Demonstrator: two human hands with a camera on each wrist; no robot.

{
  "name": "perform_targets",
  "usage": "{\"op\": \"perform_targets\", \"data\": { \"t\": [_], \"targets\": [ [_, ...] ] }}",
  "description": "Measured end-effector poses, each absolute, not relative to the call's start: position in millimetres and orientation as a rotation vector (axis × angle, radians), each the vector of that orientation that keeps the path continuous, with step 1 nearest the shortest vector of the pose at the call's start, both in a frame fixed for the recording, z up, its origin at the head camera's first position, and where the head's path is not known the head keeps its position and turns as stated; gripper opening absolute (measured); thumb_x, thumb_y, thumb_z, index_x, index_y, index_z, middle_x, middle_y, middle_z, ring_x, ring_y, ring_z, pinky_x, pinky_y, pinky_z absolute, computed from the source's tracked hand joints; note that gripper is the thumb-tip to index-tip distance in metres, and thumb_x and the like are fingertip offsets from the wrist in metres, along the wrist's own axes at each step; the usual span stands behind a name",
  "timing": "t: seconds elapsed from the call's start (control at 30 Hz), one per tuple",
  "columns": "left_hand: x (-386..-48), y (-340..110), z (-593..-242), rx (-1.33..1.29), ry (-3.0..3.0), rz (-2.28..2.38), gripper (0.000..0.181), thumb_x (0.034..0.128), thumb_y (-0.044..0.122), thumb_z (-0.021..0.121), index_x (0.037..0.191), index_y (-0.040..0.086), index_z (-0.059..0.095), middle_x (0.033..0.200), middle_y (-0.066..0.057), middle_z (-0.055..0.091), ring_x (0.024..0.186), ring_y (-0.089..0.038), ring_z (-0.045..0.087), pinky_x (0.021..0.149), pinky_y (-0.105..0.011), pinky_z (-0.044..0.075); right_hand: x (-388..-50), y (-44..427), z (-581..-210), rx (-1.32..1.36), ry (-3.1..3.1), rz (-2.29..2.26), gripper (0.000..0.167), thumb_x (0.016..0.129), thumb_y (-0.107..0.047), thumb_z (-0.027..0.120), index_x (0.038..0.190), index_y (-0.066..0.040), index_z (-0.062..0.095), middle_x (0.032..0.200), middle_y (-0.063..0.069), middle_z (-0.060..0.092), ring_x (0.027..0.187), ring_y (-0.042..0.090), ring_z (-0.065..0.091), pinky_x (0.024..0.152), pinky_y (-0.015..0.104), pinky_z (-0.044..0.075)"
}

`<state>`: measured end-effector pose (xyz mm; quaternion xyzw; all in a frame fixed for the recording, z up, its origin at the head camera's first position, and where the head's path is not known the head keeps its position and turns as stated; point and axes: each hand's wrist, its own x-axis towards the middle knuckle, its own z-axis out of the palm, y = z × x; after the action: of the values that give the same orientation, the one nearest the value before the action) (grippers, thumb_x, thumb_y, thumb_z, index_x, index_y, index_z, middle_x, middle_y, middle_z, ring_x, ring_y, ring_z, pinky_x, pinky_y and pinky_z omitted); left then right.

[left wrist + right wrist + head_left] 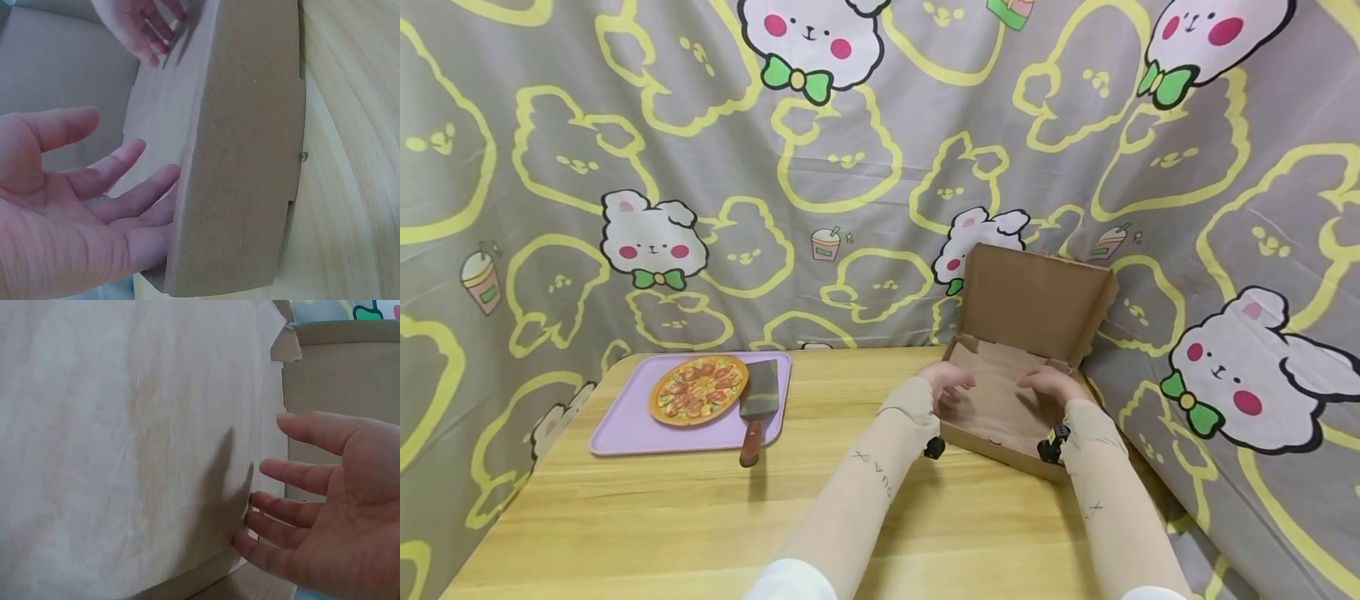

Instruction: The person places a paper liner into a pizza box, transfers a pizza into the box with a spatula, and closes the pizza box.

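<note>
A brown cardboard pizza box (1000,454) stands at the right of the table with its lid (1037,300) raised at the back. A sheet of thin paper (94,425) lines its inside. My left hand (946,382) is at the box's left side, fingers spread and loosely bent; in the left wrist view the lower fingers reach behind the box wall (237,150). Over the right part of the box is my right hand (1054,385), its fingers (300,478) extended close to the paper. Neither hand holds anything. Whether the fingertips touch the paper, I cannot tell.
On the left of the wooden table (700,525) lies a lilac tray (625,408) bearing a round pizza (700,390). A wide metal spatula (760,392) rests on the tray, its wooden handle past the front rim. Patterned grey cloth (865,208) hangs behind and beside the table.
</note>
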<state>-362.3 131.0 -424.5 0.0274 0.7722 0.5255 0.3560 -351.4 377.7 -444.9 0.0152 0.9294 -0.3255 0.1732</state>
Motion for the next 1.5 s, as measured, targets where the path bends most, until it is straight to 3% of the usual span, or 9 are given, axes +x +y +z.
{"op": "perform_targets", "data": {
  "t": [0.33,0.57,0.73,0.87,1.03,1.27,1.5],
  "targets": [
    [-373.5,127.2,-414.5,0.101,1.916,1.422,0.048,0.0938,0.024,0.057,0.136,0.002,0.050,0.146,-0.027,0.044,0.136,-0.047,0.040,0.103,-0.070,0.037,-345.1,378.7,-427.4,0.034,2.718,-0.996,0.055,0.099,-0.021,0.049,0.138,0.017,0.038,0.143,0.039,0.037,0.133,0.052,0.037,0.110,0.058,0.036],
    [-386.5,123.4,-391.4,0.119,1.884,1.440,0.055,0.0951,0.024,0.056,0.144,0.006,0.041,0.153,-0.022,0.036,0.142,-0.042,0.032,0.112,-0.067,0.027,-338.1,374.1,-405.7,-0.039,2.682,-1.069,0.056,0.101,-0.022,0.048,0.140,0.016,0.035,0.144,0.038,0.035,0.133,0.052,0.036,0.106,0.063,0.038],
    [-395.9,121.6,-374.0,0.230,1.984,1.370,0.052,0.0968,0.026,0.055,0.144,0.008,0.043,0.152,-0.020,0.040,0.143,-0.042,0.032,0.113,-0.066,0.027,-333.3,371.6,-394.5,-0.065,2.582,-1.155,0.057,0.103,-0.028,0.046,0.144,0.010,0.033,0.149,0.035,0.031,0.137,0.053,0.030,0.109,0.065,0.033],
    [-404.1,127.0,-368.8,0.321,2.024,1.339,0.048,0.0996,0.031,0.051,0.142,0.008,0.048,0.151,-0.018,0.043,0.143,-0.041,0.034,0.113,-0.063,0.029,-323.8,370.9,-390.1,-0.100,2.510,-1.142,0.055,0.104,-0.029,0.044,0.145,0.007,0.034,0.149,0.034,0.034,0.136,0.054,0.033,0.107,0.060,0.039],
    [-409.9,141.6,-370.9,0.406,1.970,1.330,0.053,0.1016,0.042,0.045,0.146,0.012,0.045,0.154,-0.019,0.038,0.145,-0.040,0.030,0.116,-0.062,0.026,-313.3,366.9,-392.6,-0.124,2.453,-1.056,0.055,0.101,-0.030,0.047,0.143,0.005,0.038,0.145,0.033,0.041,0.133,0.052,0.039,0.103,0.056,0.045],
    [-413.3,159.2,-388.6,0.372,1.960,1.405,0.059,0.1011,0.051,0.040,0.142,0.010,0.050,0.153,-0.019,0.039,0.142,-0.038,0.037,0.113,-0.060,0.032,-306.0,351.0,-402.2,-0.187,2.408,-0.971,0.053,0.099,-0.029,0.050,0.140,0.004,0.044,0.142,0.028,0.048,0.129,0.050,0.045,0.099,0.054,0.049],
    [-408.1,166.6,-411.5,0.336,1.971,1.473,0.064,0.1012,0.055,0.034,0.144,0.009,0.046,0.155,-0.021,0.034,0.144,-0.042,0.029,0.118,-0.056,0.025,-297.8,341.4,-414.1,-0.219,2.409,-0.897,0.046,0.099,-0.025,0.050,0.136,0.002,0.049,0.142,0.027,0.047,0.128,0.049,0.045,0.097,0.059,0.047]
  ]
}}
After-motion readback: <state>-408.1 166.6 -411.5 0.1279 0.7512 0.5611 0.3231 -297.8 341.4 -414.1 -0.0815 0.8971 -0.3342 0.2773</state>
